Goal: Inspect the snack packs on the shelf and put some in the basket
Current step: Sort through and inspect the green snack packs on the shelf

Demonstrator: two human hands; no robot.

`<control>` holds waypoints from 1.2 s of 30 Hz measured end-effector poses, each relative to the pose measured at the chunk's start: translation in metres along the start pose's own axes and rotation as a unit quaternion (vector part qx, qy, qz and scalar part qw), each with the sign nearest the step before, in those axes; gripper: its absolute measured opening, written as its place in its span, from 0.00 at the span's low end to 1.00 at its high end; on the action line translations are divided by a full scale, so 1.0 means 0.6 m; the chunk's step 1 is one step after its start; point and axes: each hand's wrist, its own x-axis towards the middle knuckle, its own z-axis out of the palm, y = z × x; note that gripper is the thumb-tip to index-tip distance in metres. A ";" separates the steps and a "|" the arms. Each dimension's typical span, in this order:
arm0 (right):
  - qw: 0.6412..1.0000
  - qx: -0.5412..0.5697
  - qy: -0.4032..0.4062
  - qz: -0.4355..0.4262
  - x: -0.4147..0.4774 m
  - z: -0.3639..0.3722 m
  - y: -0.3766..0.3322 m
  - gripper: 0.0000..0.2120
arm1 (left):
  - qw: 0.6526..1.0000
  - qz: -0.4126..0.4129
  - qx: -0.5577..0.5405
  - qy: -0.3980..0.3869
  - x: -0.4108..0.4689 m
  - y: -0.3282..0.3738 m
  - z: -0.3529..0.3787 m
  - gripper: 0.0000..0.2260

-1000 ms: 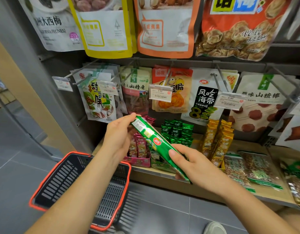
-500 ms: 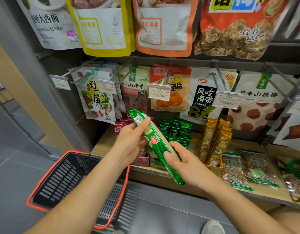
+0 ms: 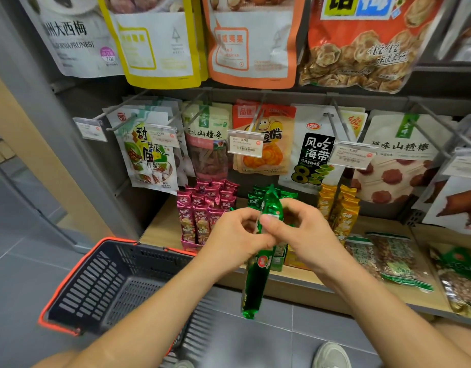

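A long green snack pack [image 3: 257, 282] stands nearly upright in front of the shelf, its lower end hanging below the shelf edge. My left hand [image 3: 235, 236] and my right hand [image 3: 299, 232] both pinch its upper part, thumbs meeting on the wrapper. The dark basket with a red rim [image 3: 70, 282] hangs at the lower left under my left forearm; I see nothing inside it. Behind my hands, display boxes hold pink packs [image 3: 202, 208], more green packs [image 3: 254, 196] and yellow packs [image 3: 340, 211].
The wooden shelf [image 3: 162, 227] juts out over a grey tile floor. Bagged nuts [image 3: 393, 258] lie flat at its right. Above, snack bags hang on metal pegs with price tags [image 3: 245, 147]. A grey upright post [image 3: 38, 110] stands left. My shoe [image 3: 331, 354] shows at the bottom.
The green pack has swung from a slanted, near-level hold to almost upright. My right hand has slid from its lower end to the top, joining my left hand there.
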 end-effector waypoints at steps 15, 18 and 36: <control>0.939 0.313 0.128 0.054 0.007 -0.089 0.008 0.10 | 0.992 -0.053 -0.045 -0.105 -0.010 -0.027 -0.075 0.18; 0.937 0.320 0.114 0.075 0.006 -0.096 0.010 0.11 | 0.995 -0.051 -0.081 -0.029 -0.008 -0.023 -0.088 0.18; 0.928 0.308 0.069 0.199 -0.007 -0.119 0.034 0.09 | 0.944 -0.063 -0.321 0.054 0.005 -0.029 -0.118 0.13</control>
